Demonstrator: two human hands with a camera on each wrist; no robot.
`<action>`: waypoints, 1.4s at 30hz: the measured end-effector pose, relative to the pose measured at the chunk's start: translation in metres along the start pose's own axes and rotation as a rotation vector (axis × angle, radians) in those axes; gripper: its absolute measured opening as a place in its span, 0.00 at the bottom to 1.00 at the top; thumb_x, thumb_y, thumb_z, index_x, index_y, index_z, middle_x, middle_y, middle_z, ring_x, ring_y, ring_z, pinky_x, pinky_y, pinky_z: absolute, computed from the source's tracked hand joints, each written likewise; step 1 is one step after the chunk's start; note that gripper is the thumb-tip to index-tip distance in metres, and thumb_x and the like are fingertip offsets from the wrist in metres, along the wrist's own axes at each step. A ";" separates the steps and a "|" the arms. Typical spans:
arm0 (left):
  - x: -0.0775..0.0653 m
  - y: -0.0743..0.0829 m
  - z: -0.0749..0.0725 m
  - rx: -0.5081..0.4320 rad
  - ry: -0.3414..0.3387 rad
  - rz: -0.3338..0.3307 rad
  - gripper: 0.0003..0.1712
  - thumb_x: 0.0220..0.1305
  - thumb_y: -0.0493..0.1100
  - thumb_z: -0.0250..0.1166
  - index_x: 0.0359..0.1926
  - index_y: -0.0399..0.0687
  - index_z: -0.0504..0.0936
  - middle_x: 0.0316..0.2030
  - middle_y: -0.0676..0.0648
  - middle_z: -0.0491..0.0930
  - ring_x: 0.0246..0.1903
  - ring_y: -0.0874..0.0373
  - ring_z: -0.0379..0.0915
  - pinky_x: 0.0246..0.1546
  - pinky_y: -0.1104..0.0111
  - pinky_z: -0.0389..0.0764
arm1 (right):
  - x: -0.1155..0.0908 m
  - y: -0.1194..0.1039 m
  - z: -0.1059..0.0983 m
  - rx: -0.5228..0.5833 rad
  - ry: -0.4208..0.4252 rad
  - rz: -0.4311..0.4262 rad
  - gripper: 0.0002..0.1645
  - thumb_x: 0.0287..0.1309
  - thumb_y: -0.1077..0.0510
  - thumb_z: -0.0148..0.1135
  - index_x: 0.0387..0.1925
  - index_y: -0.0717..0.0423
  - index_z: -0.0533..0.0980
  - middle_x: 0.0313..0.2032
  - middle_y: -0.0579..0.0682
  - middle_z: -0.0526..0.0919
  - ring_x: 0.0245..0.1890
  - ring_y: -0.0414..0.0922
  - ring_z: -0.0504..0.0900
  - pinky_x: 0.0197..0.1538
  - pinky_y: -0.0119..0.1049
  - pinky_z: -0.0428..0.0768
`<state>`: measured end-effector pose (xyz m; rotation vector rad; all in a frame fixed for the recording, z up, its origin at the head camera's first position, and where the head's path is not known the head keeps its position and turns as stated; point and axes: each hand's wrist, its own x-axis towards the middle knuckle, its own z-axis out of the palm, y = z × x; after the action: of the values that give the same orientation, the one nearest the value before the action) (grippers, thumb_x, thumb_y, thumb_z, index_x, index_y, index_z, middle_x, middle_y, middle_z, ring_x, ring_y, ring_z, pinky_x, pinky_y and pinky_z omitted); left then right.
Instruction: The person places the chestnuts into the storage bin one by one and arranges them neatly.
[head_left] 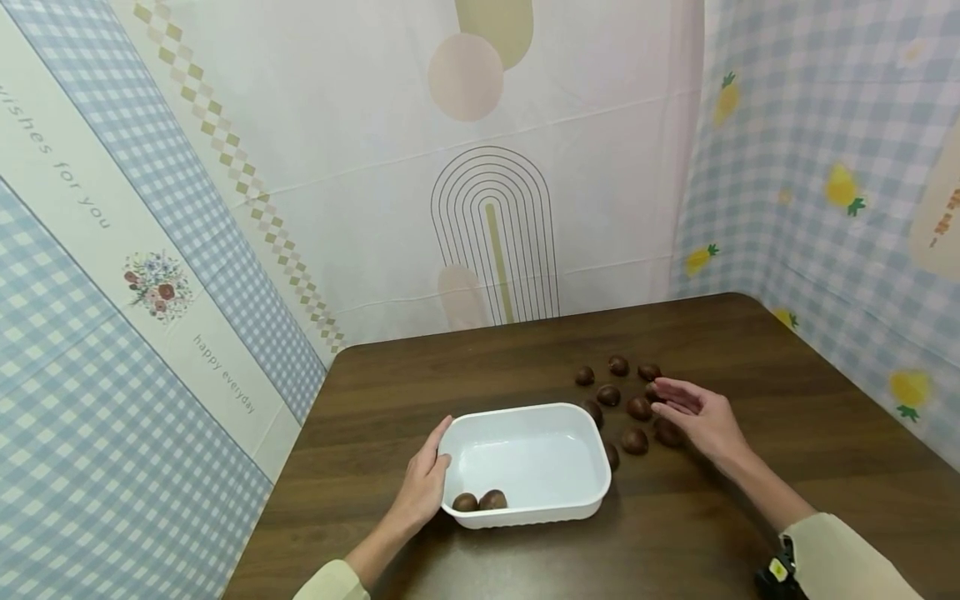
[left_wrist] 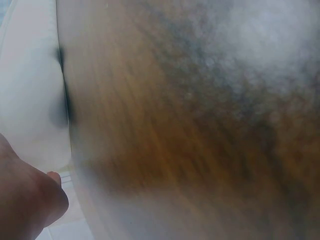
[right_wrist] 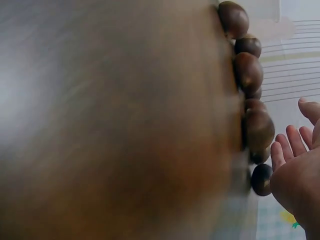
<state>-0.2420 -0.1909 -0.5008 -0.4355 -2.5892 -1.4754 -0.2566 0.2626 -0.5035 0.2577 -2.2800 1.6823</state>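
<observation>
A white rectangular dish (head_left: 525,462) stands on the brown table, with two chestnuts (head_left: 492,500) lying in its near left corner. My left hand (head_left: 426,483) grips its left side, thumb over the rim. In the left wrist view that hand (left_wrist: 30,200) shows beside the dish (left_wrist: 35,85). To the right of the dish several glossy brown chestnuts (head_left: 634,441) are scattered. Over the right edge of this group is my right hand (head_left: 705,421), its fingers extended and apart from the thumb. The right wrist view shows the hand (right_wrist: 300,170) next to a row of chestnuts (right_wrist: 260,127), holding none.
The dark wooden table (head_left: 405,375) has rounded far corners. Behind it hangs a pale printed cloth (head_left: 360,225); checked cloths hang at the left (head_left: 67,358) and right (head_left: 817,250). A black device (head_left: 776,575) sits at the right wrist. Both wrist views are partly blurred.
</observation>
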 end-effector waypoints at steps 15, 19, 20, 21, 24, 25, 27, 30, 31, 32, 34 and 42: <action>0.000 0.000 0.000 -0.022 -0.005 -0.002 0.35 0.74 0.27 0.48 0.80 0.41 0.64 0.77 0.38 0.66 0.73 0.39 0.65 0.72 0.43 0.65 | -0.016 0.012 -0.016 -0.030 -0.107 0.121 0.31 0.70 0.59 0.69 0.67 0.72 0.74 0.62 0.70 0.81 0.52 0.30 0.83 0.49 0.25 0.83; 0.000 -0.001 0.001 -0.020 -0.008 -0.006 0.35 0.74 0.28 0.48 0.80 0.42 0.64 0.77 0.38 0.66 0.73 0.39 0.65 0.72 0.43 0.65 | -0.017 0.013 -0.016 -0.004 -0.131 0.135 0.30 0.70 0.62 0.69 0.67 0.74 0.73 0.63 0.72 0.79 0.52 0.29 0.83 0.50 0.27 0.84; 0.000 -0.001 0.001 -0.021 -0.008 -0.006 0.35 0.74 0.28 0.48 0.80 0.42 0.65 0.77 0.38 0.66 0.73 0.39 0.65 0.72 0.43 0.65 | -0.017 0.014 -0.016 0.002 -0.138 0.135 0.30 0.70 0.63 0.69 0.67 0.75 0.73 0.64 0.72 0.78 0.52 0.29 0.83 0.50 0.27 0.83; 0.000 -0.001 0.001 -0.023 -0.008 -0.006 0.35 0.74 0.28 0.48 0.80 0.42 0.65 0.77 0.38 0.66 0.74 0.39 0.65 0.72 0.43 0.65 | -0.017 0.014 -0.017 -0.001 -0.145 0.134 0.31 0.70 0.63 0.69 0.67 0.75 0.73 0.64 0.73 0.78 0.52 0.28 0.83 0.51 0.26 0.83; 0.000 -0.001 0.001 -0.039 -0.011 0.000 0.35 0.74 0.28 0.48 0.80 0.41 0.64 0.77 0.38 0.66 0.74 0.39 0.64 0.73 0.43 0.64 | -0.017 0.013 -0.018 -0.035 -0.162 0.126 0.31 0.69 0.62 0.69 0.67 0.75 0.73 0.64 0.73 0.78 0.53 0.30 0.83 0.52 0.25 0.82; 0.000 -0.001 0.001 -0.046 -0.012 0.003 0.35 0.75 0.28 0.48 0.80 0.40 0.64 0.77 0.38 0.65 0.75 0.40 0.63 0.73 0.43 0.63 | -0.018 0.013 -0.018 -0.057 -0.166 0.124 0.31 0.69 0.62 0.70 0.67 0.74 0.73 0.64 0.72 0.79 0.54 0.33 0.84 0.52 0.24 0.82; 0.000 0.001 0.001 -0.063 -0.012 0.009 0.35 0.75 0.28 0.49 0.80 0.39 0.63 0.77 0.38 0.65 0.75 0.40 0.63 0.73 0.44 0.62 | -0.018 0.012 -0.018 -0.102 -0.174 0.119 0.31 0.69 0.61 0.71 0.67 0.73 0.74 0.63 0.71 0.79 0.57 0.43 0.85 0.52 0.23 0.81; 0.000 0.001 0.000 -0.075 -0.010 0.014 0.34 0.75 0.28 0.49 0.80 0.37 0.63 0.77 0.37 0.65 0.75 0.40 0.63 0.73 0.43 0.62 | -0.018 0.010 -0.018 -0.140 -0.187 0.120 0.31 0.68 0.60 0.71 0.67 0.72 0.75 0.64 0.71 0.79 0.61 0.59 0.83 0.51 0.23 0.81; 0.000 0.001 0.000 -0.074 -0.009 0.014 0.34 0.75 0.28 0.49 0.80 0.37 0.63 0.77 0.37 0.65 0.75 0.40 0.63 0.73 0.43 0.63 | -0.019 0.010 -0.018 -0.150 -0.192 0.121 0.31 0.68 0.60 0.71 0.67 0.72 0.75 0.64 0.71 0.78 0.62 0.63 0.81 0.51 0.24 0.81; 0.000 0.000 0.000 -0.069 -0.008 0.014 0.34 0.74 0.27 0.49 0.80 0.37 0.63 0.77 0.37 0.65 0.75 0.40 0.63 0.73 0.43 0.63 | -0.019 0.009 -0.018 -0.156 -0.197 0.122 0.31 0.68 0.61 0.71 0.67 0.72 0.75 0.64 0.71 0.78 0.62 0.66 0.80 0.51 0.24 0.81; 0.000 -0.001 0.000 -0.054 -0.010 0.009 0.34 0.75 0.28 0.49 0.80 0.37 0.63 0.77 0.37 0.65 0.75 0.40 0.63 0.73 0.43 0.63 | -0.018 0.009 -0.019 -0.172 -0.208 0.123 0.31 0.68 0.61 0.71 0.67 0.72 0.75 0.65 0.71 0.77 0.63 0.67 0.79 0.52 0.27 0.82; 0.001 -0.001 0.001 -0.027 -0.012 0.003 0.35 0.74 0.28 0.48 0.80 0.39 0.64 0.77 0.38 0.66 0.75 0.40 0.63 0.73 0.44 0.63 | -0.017 0.009 -0.022 -0.210 -0.232 0.126 0.29 0.67 0.61 0.72 0.65 0.70 0.78 0.64 0.72 0.78 0.61 0.68 0.81 0.50 0.34 0.85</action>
<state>-0.2431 -0.1907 -0.5018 -0.4524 -2.5794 -1.5127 -0.2406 0.2859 -0.5110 0.2795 -2.6729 1.5213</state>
